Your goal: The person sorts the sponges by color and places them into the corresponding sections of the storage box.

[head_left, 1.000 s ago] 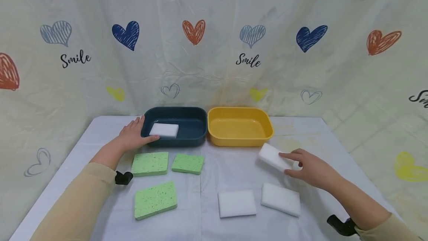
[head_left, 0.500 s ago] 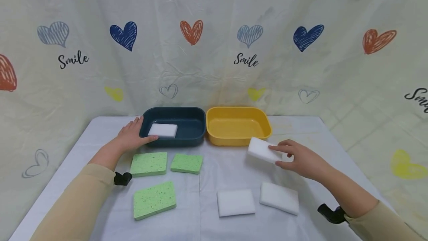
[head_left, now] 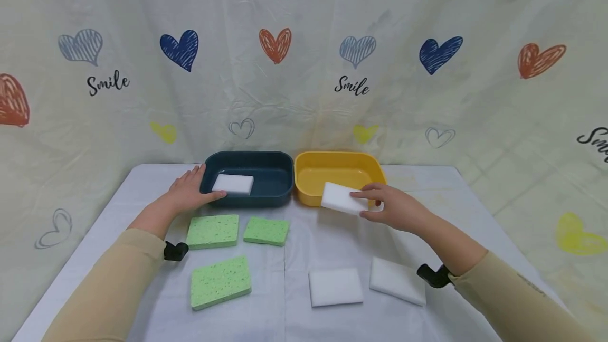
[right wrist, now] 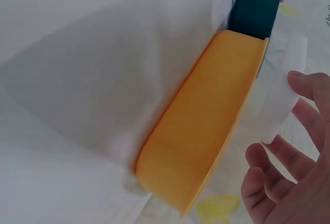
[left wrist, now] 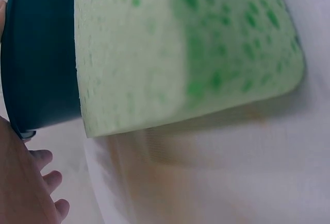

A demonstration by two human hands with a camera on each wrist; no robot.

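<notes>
My left hand rests on the left end of a dark teal tub, its fingers straight and thumb over the front rim. A white sponge lies inside that tub. My right hand pinches another white sponge between thumb and fingers, held up at the front rim of a yellow tub. In the right wrist view the pinched sponge is raised above the yellow tub's rim. A green sponge fills much of the left wrist view, in front of the teal tub.
Three green sponges lie on the white-covered table at left. Two white sponges lie at front right, below my right forearm. The tubs stand side by side at the table's back edge, before a heart-printed curtain.
My right hand has moved left and away from me with the white sponge, from beside the yellow tub to its front rim. My left hand stays on the teal tub.
</notes>
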